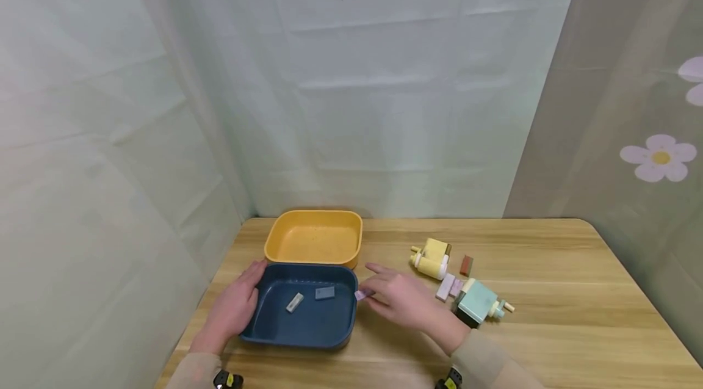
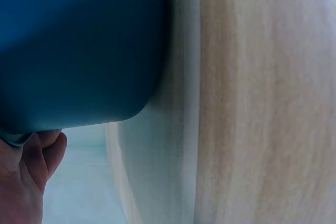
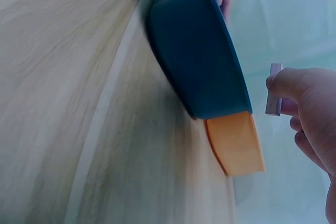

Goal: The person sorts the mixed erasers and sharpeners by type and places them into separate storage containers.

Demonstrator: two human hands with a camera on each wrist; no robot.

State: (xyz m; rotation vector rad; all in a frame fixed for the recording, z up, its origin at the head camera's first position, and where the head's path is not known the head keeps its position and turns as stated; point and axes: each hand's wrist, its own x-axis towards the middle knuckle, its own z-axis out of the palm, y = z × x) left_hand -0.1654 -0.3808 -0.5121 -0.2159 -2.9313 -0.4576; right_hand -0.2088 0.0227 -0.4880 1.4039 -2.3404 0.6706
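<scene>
- Two hands are working over a wooden table (image 1: 549, 267); no brand, label or writing is readable on any item.
- Left hand (image 1: 235, 306) is resting against the left rim of the blue tray (image 1: 274, 331), fingers laid fairly straight along the wall; in the left wrist view the fingertips are showing just under the tray's rounded corner.
- Right hand (image 1: 403, 298) is pinching a small lilac block (image 1: 360, 295) between thumb and fingertips, the index finger stretching out toward the trays; the block is hovering just beside the blue tray's right rim, outside it. The right wrist view is showing the same block (image 3: 273, 97) standing upright in the fingers (image 3: 294, 85).
- Blue tray is sitting near the table's front left, holding a pale grey block (image 1: 295, 302) and a blue-grey block (image 1: 324, 292), lying apart on its floor.
- Orange tray (image 1: 274, 242) is standing directly behind the blue tray, touching or nearly touching it.
- Yellow toy piece (image 1: 431, 258) is lying to the right of the trays, with a small brown block (image 1: 466, 265) just beside it.
- Pink block (image 1: 445, 287) is lying between the yellow piece and a mint toy piece (image 1: 478, 302), which is sitting close to the right wrist.
- Pale cloth backdrop is hanging behind the table; a flower print (image 1: 659, 158) is showing at right.
</scene>
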